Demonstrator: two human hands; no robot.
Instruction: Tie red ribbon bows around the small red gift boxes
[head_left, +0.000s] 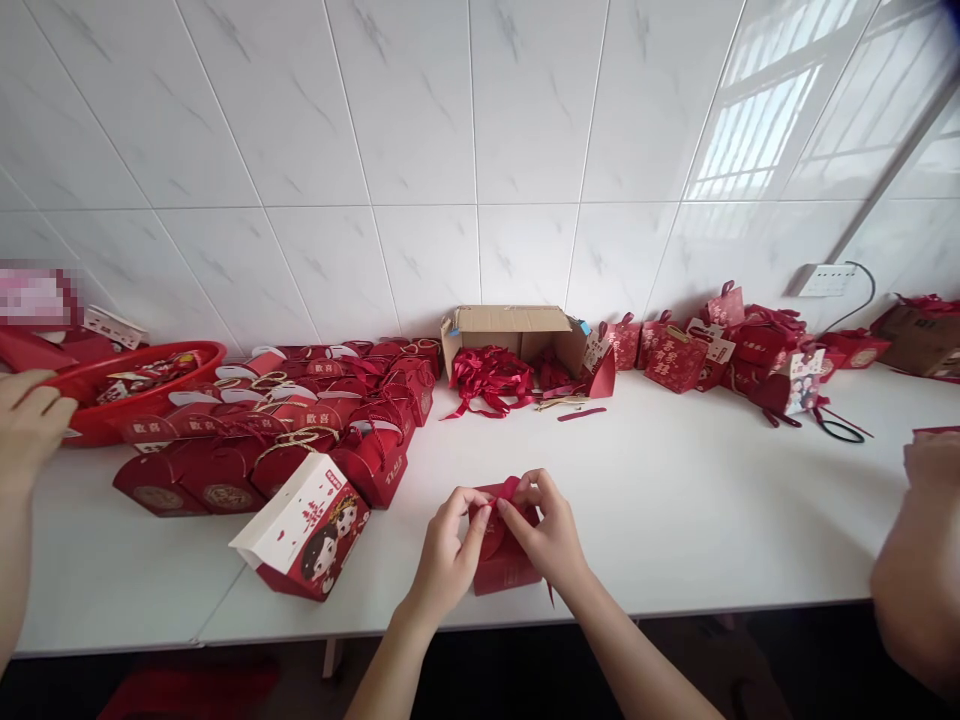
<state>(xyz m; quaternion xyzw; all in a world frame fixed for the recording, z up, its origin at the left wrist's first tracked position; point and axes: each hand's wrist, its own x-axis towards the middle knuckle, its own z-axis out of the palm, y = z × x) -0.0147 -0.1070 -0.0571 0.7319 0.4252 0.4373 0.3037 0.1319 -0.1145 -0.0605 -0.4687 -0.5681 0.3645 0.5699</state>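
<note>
A small red gift box [507,570] stands near the front edge of the white table, with a red ribbon [509,489] at its top. On the ribbon's left side, my left hand [459,535] pinches with thumb and forefinger. My right hand [546,525] grips the ribbon from the other side, its fingers closed close to the left hand's. One ribbon tail [550,594] hangs down at the box's right side. Fingers partly cover the top of the box and the knot area. To the left sits a white and red box with cartoon figures [315,535], tilted toward me.
Rows of red gift boxes [225,485] fill the left. A red basin [157,375] has a person's hand [34,415] at its rim. A cardboard box [517,320] of ribbons stands by the wall. More boxes [675,357] and another person's arm [915,560] are right.
</note>
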